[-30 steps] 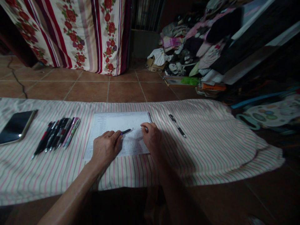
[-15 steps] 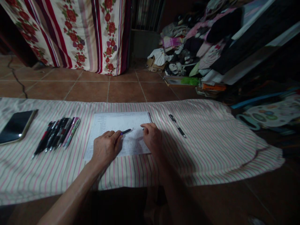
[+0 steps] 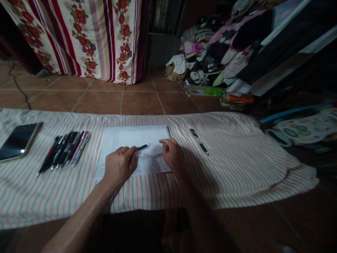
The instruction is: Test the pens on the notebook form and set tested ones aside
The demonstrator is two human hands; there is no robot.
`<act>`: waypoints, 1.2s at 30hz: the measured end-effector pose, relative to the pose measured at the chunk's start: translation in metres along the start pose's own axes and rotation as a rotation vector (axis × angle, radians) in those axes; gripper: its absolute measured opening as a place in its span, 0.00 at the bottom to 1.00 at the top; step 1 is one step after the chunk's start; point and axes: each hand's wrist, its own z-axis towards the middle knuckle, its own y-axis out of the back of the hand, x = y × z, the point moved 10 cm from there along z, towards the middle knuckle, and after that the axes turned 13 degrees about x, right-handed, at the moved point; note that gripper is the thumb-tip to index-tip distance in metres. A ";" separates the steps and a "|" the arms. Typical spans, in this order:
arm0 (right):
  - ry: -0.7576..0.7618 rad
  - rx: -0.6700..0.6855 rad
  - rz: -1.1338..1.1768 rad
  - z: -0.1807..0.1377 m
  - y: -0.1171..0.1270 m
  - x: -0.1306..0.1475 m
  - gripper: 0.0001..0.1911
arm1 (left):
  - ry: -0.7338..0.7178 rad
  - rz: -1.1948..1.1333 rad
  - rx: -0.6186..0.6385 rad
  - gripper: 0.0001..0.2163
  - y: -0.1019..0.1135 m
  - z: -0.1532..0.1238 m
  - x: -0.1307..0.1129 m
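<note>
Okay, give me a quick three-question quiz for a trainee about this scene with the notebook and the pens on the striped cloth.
1. What does the left hand hold? A) a ruler B) a pen C) scissors
2. True or false: the right hand rests on the spiral notebook.
3. Fill in the gap: the lone pen lies on the striped cloth to the ____ of the spiral notebook.
Key: 1 B; 2 true; 3 right.
</note>
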 end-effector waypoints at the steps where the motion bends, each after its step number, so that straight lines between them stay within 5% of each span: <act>1: 0.010 -0.014 0.003 0.000 0.001 0.000 0.19 | 0.001 -0.002 0.000 0.14 0.000 0.000 0.000; 36: -0.003 0.055 -0.017 0.002 -0.003 0.006 0.19 | 0.013 0.009 0.032 0.15 -0.003 0.001 0.000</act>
